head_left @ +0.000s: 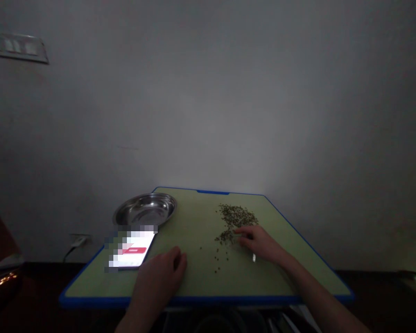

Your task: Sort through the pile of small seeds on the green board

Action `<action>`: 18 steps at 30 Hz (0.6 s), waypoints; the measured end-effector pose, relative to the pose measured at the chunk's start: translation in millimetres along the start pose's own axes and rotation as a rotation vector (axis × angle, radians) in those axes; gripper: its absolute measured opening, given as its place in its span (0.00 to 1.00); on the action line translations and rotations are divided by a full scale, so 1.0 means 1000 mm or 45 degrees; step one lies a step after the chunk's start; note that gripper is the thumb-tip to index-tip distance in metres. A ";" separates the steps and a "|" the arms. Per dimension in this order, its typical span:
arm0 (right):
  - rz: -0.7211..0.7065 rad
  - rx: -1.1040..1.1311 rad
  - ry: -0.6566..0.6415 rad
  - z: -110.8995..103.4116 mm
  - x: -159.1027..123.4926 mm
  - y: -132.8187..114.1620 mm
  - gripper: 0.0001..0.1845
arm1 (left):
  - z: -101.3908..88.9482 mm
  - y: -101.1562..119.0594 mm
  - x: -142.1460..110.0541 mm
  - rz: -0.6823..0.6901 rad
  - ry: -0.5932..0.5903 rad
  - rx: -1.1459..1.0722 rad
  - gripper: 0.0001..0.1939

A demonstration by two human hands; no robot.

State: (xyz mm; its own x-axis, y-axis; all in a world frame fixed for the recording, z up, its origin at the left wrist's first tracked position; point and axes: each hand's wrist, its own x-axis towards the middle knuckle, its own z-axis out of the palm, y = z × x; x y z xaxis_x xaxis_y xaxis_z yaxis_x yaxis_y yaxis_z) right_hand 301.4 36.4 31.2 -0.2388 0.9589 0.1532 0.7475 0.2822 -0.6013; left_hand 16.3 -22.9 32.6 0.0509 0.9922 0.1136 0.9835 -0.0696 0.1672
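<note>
A heap of small greenish-brown seeds (236,218) lies on the right half of a green table with a blue rim (194,300). My right hand (258,243) rests on the table at the near edge of the heap, its fingers stretched toward the seeds and touching them. A few loose seeds (217,259) are scattered between my hands. My left hand (162,275) lies on the table beside a lit phone (133,249), fingers curled loosely with nothing visible in them.
A shallow steel bowl (145,209) stands at the table's back left, just behind the phone. A plain wall rises right behind the table. A switch plate (17,46) is high on the left. A plug and cable (76,243) sit low at the wall.
</note>
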 end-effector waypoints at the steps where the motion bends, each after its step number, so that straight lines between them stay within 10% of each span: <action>1: -0.016 -0.009 -0.001 0.002 0.001 -0.002 0.20 | 0.000 0.000 0.000 0.001 -0.001 0.001 0.17; 18: -0.192 -0.039 -0.096 0.013 -0.003 -0.022 0.17 | -0.004 0.002 -0.004 -0.009 -0.001 -0.030 0.18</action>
State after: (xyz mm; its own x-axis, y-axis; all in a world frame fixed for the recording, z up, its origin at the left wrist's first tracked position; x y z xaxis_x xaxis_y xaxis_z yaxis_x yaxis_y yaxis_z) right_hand 277.6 27.0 33.6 -0.3944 0.9011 0.1800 0.7181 0.4244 -0.5516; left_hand 17.6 -27.0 36.4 0.0439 0.9928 0.1113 0.9795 -0.0647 0.1909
